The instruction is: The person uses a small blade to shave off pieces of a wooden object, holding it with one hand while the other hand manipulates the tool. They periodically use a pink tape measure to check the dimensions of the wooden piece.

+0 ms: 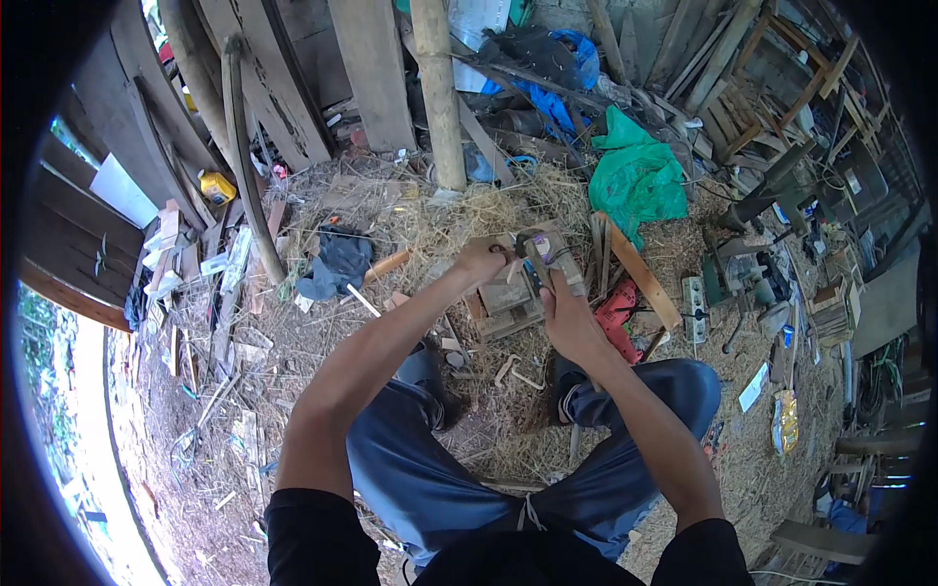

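Observation:
Between my feet stands a low wooden block stand point(508, 298) made of boards. My right hand point(572, 317) is closed around the handle of a hammer point(535, 264), its dark head toward the far side over the boards. Just left of the hammer head, my left hand point(482, 262) has its fingers pinched together above the stand's far left edge. A small dark, ring-like bit shows at those fingertips; what it is I cannot make out. Beside the hammer, a small purple-and-white round thing point(543, 248) lies on the boards.
Right of the stand lie an orange-brown plank point(640, 273), a red power tool point(616, 317) and a white power strip point(695, 308). A green plastic sheet point(640, 181) lies beyond. A wooden post point(440, 107) rises ahead. Straw, shavings and wood scraps cover the ground. Left lies dark cloth point(337, 262).

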The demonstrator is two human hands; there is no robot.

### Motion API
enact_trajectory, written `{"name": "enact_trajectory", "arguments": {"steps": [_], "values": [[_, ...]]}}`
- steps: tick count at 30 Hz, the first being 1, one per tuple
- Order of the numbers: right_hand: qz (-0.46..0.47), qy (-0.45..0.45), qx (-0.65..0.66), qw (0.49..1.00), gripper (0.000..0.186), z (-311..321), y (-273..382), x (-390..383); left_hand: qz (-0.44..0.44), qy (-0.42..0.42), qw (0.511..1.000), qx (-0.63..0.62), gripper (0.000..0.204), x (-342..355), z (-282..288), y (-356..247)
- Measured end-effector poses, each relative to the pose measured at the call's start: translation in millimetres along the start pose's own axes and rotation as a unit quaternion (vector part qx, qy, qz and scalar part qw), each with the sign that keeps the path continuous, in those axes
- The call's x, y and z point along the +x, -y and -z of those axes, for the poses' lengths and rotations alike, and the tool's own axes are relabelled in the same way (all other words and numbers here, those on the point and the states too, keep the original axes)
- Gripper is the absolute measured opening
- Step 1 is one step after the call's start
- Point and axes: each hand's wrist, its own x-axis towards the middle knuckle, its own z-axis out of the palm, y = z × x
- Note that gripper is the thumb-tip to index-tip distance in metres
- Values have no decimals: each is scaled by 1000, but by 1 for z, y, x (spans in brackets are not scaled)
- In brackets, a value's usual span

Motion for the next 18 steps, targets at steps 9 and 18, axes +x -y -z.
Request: {"name": "enact_trajectory", "arguments": {"steps": [9, 18], "values": [[-37, -11, 59, 998, 31, 14, 21, 10, 10, -34, 998, -56, 33, 4, 2, 16], [-57, 0, 80, 995, 33, 16, 29, 11, 23, -27, 995, -92, 27, 1, 3, 18]]}}
